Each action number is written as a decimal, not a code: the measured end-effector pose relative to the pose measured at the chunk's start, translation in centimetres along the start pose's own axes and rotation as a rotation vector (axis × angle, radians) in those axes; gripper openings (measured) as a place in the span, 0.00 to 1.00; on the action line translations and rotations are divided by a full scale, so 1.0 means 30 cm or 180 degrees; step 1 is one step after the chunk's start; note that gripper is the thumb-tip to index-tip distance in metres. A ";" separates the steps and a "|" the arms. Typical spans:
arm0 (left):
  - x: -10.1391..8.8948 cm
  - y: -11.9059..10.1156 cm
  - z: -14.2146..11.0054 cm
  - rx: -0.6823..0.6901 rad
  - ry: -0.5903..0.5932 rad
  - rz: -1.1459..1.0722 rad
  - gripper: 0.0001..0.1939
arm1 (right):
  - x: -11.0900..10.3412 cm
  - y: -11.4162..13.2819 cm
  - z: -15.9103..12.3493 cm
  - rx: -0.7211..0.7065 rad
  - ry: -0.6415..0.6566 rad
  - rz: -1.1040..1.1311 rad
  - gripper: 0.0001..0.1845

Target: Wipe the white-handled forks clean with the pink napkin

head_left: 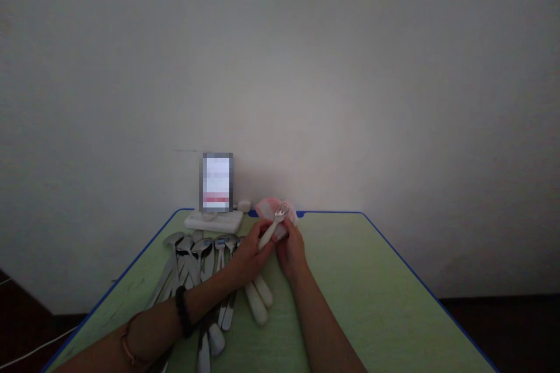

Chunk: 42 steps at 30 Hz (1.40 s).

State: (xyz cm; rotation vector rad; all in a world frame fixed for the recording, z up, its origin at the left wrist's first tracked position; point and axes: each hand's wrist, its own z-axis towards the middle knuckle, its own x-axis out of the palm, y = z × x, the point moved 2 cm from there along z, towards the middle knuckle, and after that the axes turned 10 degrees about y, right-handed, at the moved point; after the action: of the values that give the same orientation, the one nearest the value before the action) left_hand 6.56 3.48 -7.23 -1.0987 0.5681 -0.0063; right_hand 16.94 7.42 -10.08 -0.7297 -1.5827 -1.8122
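My left hand (pixel 251 253) is closed round the pale handle of a fork (pixel 268 235), whose metal tines point up and away from me. Close beside it, my right hand (pixel 292 249) is closed on a thin pink-and-white cloth (pixel 266 208), bunched up behind the fork's tines. Whether the cloth touches the tines is hard to make out. Under and left of my left forearm lie several metal spoons (pixel 203 246) and other cutlery, side by side. Two pale handles (pixel 257 305) stick out below my left wrist.
A lit screen (pixel 217 182) stands on a white base (pixel 214 222) at the back of the green table (pixel 363 280), with a small white block (pixel 244 206) beside it. Behind the table is a plain wall (pixel 332 99). A white cable (pixel 39 349) runs at the lower left.
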 end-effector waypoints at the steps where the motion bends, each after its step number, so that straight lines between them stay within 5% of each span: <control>1: 0.000 -0.003 -0.001 -0.0025 -0.0005 0.0000 0.18 | 0.000 -0.001 0.001 0.0070 0.0002 0.0095 0.16; 19: 0.000 0.009 -0.006 0.0001 -0.0036 0.0136 0.18 | -0.001 0.016 -0.003 0.0047 0.0116 0.0514 0.19; 30: 0.003 0.012 -0.001 0.0054 0.0018 -0.0038 0.19 | -0.006 0.004 -0.003 0.0120 -0.0083 0.0226 0.12; 42: 0.012 0.021 -0.005 -0.0070 0.0256 -0.0245 0.21 | -0.025 -0.009 -0.008 0.0151 0.0070 0.0050 0.14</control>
State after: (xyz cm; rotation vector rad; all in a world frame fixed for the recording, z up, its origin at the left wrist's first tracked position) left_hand 6.62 3.55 -7.97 -1.1451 0.5988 -0.1119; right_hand 17.22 7.27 -10.86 -0.6963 -1.5960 -1.7596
